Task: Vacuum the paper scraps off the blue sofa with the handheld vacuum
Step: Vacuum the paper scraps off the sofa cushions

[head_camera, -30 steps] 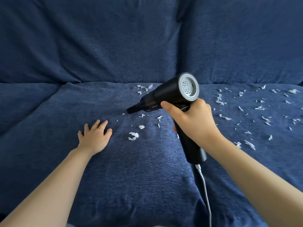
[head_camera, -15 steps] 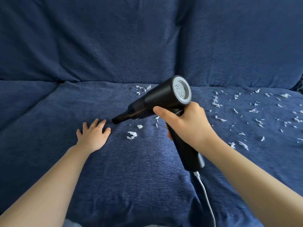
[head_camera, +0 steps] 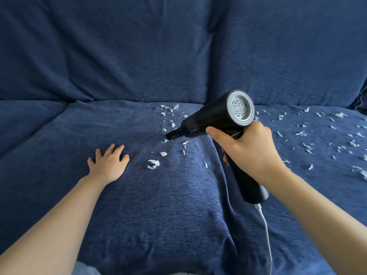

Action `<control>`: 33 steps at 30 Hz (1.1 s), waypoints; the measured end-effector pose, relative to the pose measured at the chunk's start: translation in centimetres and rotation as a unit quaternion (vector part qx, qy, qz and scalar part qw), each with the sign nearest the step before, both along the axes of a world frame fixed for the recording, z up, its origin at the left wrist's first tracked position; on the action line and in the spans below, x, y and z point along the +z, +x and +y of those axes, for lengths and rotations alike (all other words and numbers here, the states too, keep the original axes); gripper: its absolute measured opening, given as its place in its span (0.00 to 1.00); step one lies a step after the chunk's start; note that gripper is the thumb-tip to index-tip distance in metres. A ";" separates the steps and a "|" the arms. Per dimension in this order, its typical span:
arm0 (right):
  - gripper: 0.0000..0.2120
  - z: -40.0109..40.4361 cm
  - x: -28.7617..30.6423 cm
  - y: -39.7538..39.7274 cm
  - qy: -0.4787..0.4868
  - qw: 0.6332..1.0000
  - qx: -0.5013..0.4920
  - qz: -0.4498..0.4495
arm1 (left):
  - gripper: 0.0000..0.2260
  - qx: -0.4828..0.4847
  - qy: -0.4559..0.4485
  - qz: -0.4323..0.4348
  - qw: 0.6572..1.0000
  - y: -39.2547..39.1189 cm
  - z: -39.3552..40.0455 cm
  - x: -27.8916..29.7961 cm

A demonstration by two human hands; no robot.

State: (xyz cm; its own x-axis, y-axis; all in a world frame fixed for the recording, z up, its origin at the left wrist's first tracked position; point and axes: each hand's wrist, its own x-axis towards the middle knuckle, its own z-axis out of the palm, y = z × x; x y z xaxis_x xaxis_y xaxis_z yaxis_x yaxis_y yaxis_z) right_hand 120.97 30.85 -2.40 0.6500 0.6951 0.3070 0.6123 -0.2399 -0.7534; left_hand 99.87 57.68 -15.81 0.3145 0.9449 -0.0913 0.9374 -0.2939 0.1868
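Observation:
My right hand (head_camera: 250,149) grips the handle of the black handheld vacuum (head_camera: 210,118). Its grey rear grille faces me and its narrow nozzle (head_camera: 173,134) points left and down, close above the blue sofa seat (head_camera: 168,205). White paper scraps (head_camera: 154,164) lie just below and beyond the nozzle in the seat's middle. Many more scraps (head_camera: 301,133) are strewn over the right cushion. My left hand (head_camera: 109,162) rests flat on the seat, fingers spread, left of the scraps.
A white cord (head_camera: 266,231) hangs from the vacuum's handle down across the front of the seat. The sofa's back cushions (head_camera: 119,52) rise behind, with a seam between them. The left cushion (head_camera: 23,120) shows no scraps.
The nozzle has swung from the left, near my left hand, back to the right toward the middle cluster of scraps. My left hand has stayed flat on the seat.

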 end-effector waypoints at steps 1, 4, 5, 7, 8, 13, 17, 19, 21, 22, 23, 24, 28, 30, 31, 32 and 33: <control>0.21 -0.3 0.0 0.1 -0.002 1.000 0.002 0.003 | 0.24 0.002 0.001 0.001 1.000 0.1 0.0 0.0; 0.24 -0.9 0.1 0.0 -0.012 1.000 0.012 0.020 | 0.24 0.008 0.002 0.002 1.000 0.4 -0.2 0.0; 0.25 -1.1 0.1 0.0 -0.012 1.000 0.019 0.022 | 0.24 0.010 0.002 0.002 1.000 0.5 -0.2 0.1; 0.26 -1.5 0.2 0.0 -0.008 0.999 0.033 0.024 | 0.24 0.014 -0.001 0.000 1.000 0.6 -0.4 0.1; 0.27 -1.6 0.4 -0.1 -0.008 0.999 0.041 0.028 | 0.24 0.015 -0.002 0.000 1.000 0.7 -0.3 0.2; 0.27 -2.6 0.9 -0.6 -0.010 0.997 0.065 0.046 | 0.24 0.020 -0.008 0.000 1.000 0.8 -0.5 0.2; 0.26 -2.9 0.7 -0.2 -0.013 0.999 0.045 0.007 | 0.24 0.020 -0.008 0.002 1.000 0.9 -0.7 0.3; 0.26 -3.0 0.6 0.2 -0.007 0.999 0.034 0.001 | 0.24 0.016 -0.008 0.000 1.000 0.9 -0.7 0.3; 0.25 -3.2 0.7 0.4 -0.002 1.000 0.027 -0.005 | 0.23 0.002 -0.007 -0.006 1.000 1.1 -0.8 0.3; 0.25 -3.4 0.8 0.4 -0.001 1.000 0.025 -0.006 | 0.23 -0.010 -0.007 -0.008 1.000 1.4 -1.0 0.3; 0.25 -3.6 0.8 0.4 -0.002 1.000 0.026 -0.007 | 0.23 -0.022 -0.007 -0.009 1.000 1.6 -1.1 0.3; 0.25 -3.7 0.8 0.4 -0.004 1.000 0.027 -0.007 | 0.23 -0.035 -0.007 -0.010 0.999 1.9 -1.2 0.4; 0.26 -4.3 1.0 0.3 -0.014 0.999 0.043 0.013 | 0.22 -0.062 -0.013 -0.009 0.998 2.8 -1.7 0.3; 0.27 -4.6 1.2 0.3 -0.016 0.998 0.055 0.021 | 0.22 -0.062 -0.015 -0.009 0.998 2.9 -1.8 0.3; 0.27 -4.8 1.3 0.3 -0.016 0.997 0.065 0.032 | 0.22 -0.061 -0.015 -0.008 0.998 3.0 -1.8 0.3; 0.26 -5.0 1.4 0.4 -0.013 0.996 0.076 0.050 | 0.22 -0.060 -0.015 -0.007 0.998 3.0 -1.8 0.3; 0.25 -5.2 1.5 0.5 -0.008 0.994 0.087 0.069 | 0.22 -0.059 -0.015 -0.008 0.998 3.0 -1.8 0.3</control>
State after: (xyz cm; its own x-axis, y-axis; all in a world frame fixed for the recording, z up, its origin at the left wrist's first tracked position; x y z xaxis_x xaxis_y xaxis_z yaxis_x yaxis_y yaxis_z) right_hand 121.48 25.61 -0.90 0.5541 0.8052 0.2114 0.5366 -0.1513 -0.8302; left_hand 102.89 55.84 -15.54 0.4253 0.8979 -0.1135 0.8934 -0.3965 0.2112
